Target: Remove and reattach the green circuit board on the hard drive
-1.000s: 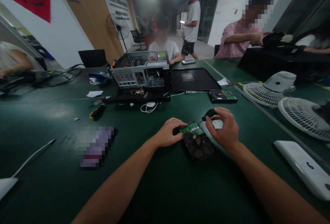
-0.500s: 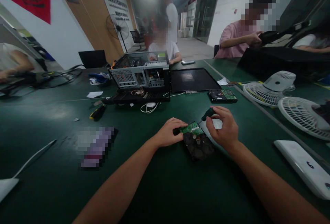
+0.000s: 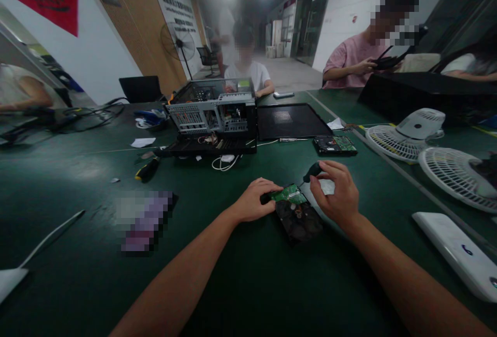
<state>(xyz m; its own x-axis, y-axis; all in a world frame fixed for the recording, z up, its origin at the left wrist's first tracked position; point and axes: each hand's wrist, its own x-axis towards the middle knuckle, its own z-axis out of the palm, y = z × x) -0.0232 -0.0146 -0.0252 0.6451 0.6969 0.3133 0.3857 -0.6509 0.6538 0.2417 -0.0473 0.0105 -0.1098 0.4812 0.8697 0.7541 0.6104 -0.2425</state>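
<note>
Head view: the left hand (image 3: 254, 201) curls its fingers over the far-left corner of the black hard drive with green circuit board (image 3: 298, 215), which lies flat on the dark green worktop (image 3: 256, 290) between both hands. The right hand (image 3: 337, 193) has its fingers pinched on a dark-handled screwdriver (image 3: 312, 172) that slants down onto the board. If the tip slipped, it could gouge the board. Compared with half a second ago, the right hand has barely shifted and the drive has not moved.

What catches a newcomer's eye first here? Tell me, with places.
Front and centre, a drive lies circuit board up on the green table. The left hand holds its far corner, and the right hand holds a screwdriver over it. Behind it sits an opened PC case, and white fans lie along the right side.
</note>
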